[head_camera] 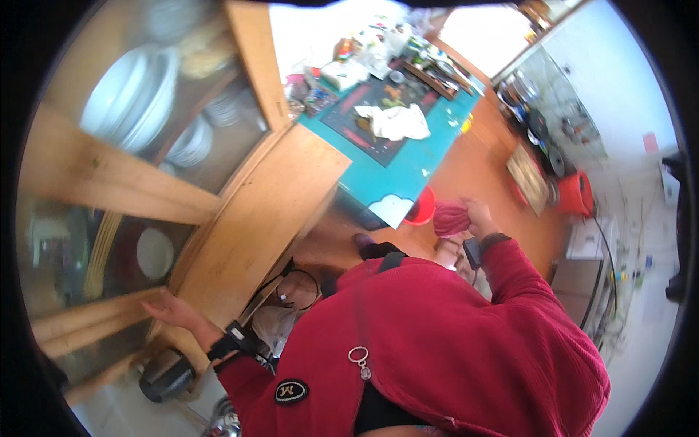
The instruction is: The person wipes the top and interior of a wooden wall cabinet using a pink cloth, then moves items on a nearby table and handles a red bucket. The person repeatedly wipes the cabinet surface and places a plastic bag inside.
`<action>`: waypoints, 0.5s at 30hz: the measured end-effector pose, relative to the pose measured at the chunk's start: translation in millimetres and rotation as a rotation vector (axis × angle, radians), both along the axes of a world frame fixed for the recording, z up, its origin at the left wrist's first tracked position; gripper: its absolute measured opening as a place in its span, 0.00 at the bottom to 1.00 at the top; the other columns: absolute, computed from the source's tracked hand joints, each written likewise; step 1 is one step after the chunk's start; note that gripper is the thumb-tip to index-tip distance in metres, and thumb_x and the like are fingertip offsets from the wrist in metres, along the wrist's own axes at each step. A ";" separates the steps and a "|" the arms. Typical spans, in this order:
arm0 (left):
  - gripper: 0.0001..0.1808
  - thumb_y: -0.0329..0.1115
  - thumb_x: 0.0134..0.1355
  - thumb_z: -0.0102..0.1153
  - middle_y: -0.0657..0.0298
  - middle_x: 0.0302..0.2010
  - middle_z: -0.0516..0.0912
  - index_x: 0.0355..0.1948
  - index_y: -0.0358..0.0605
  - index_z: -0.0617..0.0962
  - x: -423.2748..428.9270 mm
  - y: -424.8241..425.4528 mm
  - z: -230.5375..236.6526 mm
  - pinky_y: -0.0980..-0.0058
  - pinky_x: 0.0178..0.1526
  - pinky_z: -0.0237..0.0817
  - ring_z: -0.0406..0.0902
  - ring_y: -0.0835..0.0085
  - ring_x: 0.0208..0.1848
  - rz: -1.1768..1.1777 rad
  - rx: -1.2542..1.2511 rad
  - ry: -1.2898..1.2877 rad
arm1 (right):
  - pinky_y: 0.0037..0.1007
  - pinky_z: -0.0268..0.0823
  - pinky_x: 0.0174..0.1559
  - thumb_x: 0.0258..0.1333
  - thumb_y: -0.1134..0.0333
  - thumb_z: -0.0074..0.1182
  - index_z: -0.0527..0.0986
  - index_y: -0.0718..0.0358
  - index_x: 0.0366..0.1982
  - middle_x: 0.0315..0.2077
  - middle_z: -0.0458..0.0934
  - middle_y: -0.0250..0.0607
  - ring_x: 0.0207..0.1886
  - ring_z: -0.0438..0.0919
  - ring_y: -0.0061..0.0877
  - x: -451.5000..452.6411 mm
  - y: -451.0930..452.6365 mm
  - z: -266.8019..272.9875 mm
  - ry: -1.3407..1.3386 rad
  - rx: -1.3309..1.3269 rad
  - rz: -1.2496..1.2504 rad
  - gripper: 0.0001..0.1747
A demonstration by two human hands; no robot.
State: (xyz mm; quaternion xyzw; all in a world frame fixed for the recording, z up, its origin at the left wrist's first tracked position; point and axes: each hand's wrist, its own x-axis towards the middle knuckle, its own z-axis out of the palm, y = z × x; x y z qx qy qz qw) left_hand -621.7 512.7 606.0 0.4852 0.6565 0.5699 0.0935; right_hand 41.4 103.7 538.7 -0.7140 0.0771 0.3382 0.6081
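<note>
My right hand (480,218) grips a bunched pink-red cloth (451,218) out to the right, above the floor. Beside the cloth, a red bucket (421,207) is partly hidden under the corner of the green table (355,188). My left hand (177,312) is empty, with fingers spread, at the wooden frame of a glass-fronted cabinet (121,307). Whether its fingertips touch the wood I cannot tell. Behind the glass stand white plates (134,98), a stack of bowls (191,142) and a white round dish (155,253).
A white cloth (401,121) lies on a dark mat on the table, near a cutlery tray (431,79) and plastic bags. Along the right wall are a wooden board (527,177), a red bin (574,195) and pans (538,124). A black container (166,375) sits low at left.
</note>
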 end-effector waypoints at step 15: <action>0.28 0.28 0.66 0.54 0.46 0.71 0.60 0.67 0.36 0.67 219.2 -80.0 -51.1 0.61 0.72 0.49 0.58 0.54 0.73 -0.770 -0.346 0.175 | 0.43 0.76 0.49 0.66 0.71 0.36 0.76 0.63 0.55 0.48 0.82 0.43 0.50 0.82 0.34 -8.0 -254.5 -93.6 0.005 -0.617 -0.124 0.21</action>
